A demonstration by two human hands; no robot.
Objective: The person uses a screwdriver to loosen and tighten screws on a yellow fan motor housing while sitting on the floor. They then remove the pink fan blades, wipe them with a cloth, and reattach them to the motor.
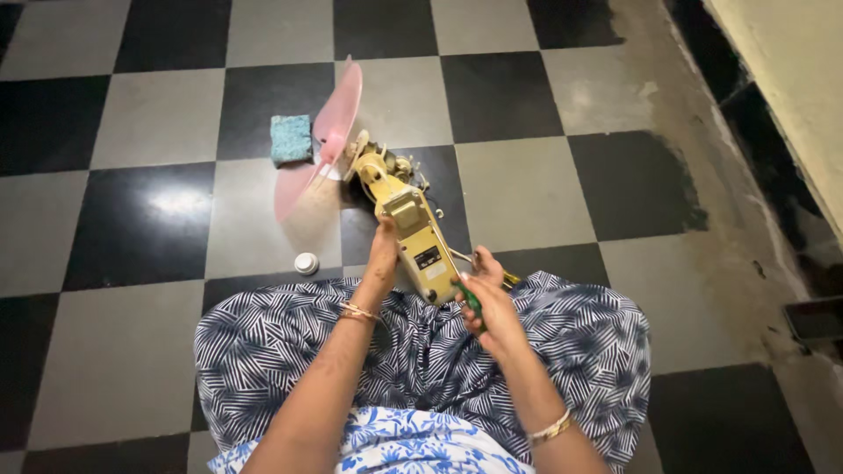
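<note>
Left hand (383, 254) wraps the left side of the yellow fan body (413, 230), fingers closed on it, bracing it against the lap. Right hand (488, 303) is closed around a green-handled screwdriver (469, 298), tip set at the near lower corner of the body, just beside a dark label patch. The exact screw point is too small to see.

To do this well, as I judge it: keep the left grip firm so the body cannot twist, keep the tool square to the fastener and push along its axis, and turn slowly to avoid slipping onto the casing or the thin wire at the right.

The fan lies tilted, near end on the patterned skirt (571, 342), far end toward the pink blades (327, 140) resting on the checkered floor (518, 193). The motor part (386, 167), between blades and body, looks exposed.

A blue sponge (291, 139) sits just left of the blades, far side. A small white cap (306, 262) sits on the floor left of the left hand, apart from it.

No containers in view; nothing holds loose parts.
</note>
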